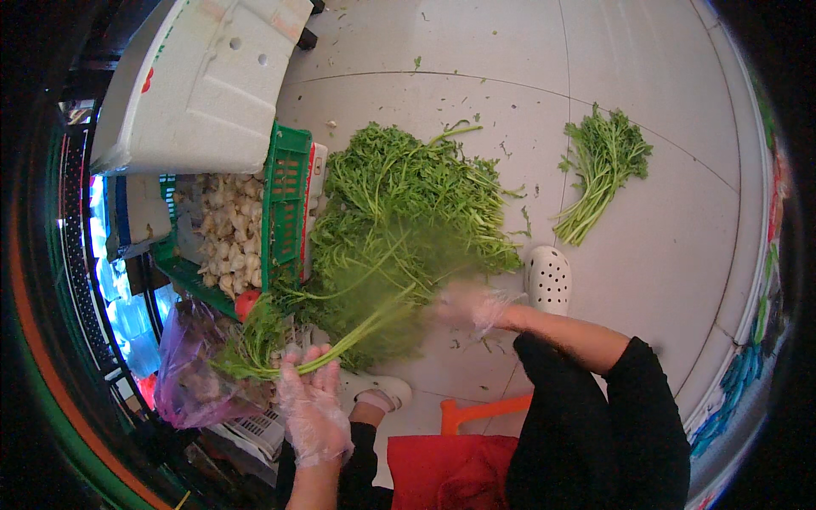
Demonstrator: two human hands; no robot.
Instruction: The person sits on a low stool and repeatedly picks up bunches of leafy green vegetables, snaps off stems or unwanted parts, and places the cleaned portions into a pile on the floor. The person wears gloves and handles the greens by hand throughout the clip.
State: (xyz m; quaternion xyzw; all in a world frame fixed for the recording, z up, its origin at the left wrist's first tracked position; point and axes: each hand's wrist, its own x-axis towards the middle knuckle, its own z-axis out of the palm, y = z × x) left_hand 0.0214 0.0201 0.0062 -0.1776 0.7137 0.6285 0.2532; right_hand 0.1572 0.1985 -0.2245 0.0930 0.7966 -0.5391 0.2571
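Observation:
My left hand (315,408), in a clear plastic glove, grips a few green stems (347,339) of a leafy vegetable that looks like garland chrysanthemum. Their leafy tops hang out to the left, over a purple plastic bag. A large heap of the same greens (408,185) lies on the floor before me. My gloved right hand (468,303) is motion-blurred at the heap's near right edge. Blurred green surrounds its fingers, so whether it holds any stems cannot be made out. A separate bunch of greens (602,169) lies on the tiles at the right.
Left of the heap, a green plastic crate (287,191) holds garlic bulbs (233,236), below a white foam box (204,83). The purple bag (191,376) sits nearer. My white clogs (549,277) flank the heap. An orange plastic stool part (478,413) shows below, and leaf scraps dot the floor.

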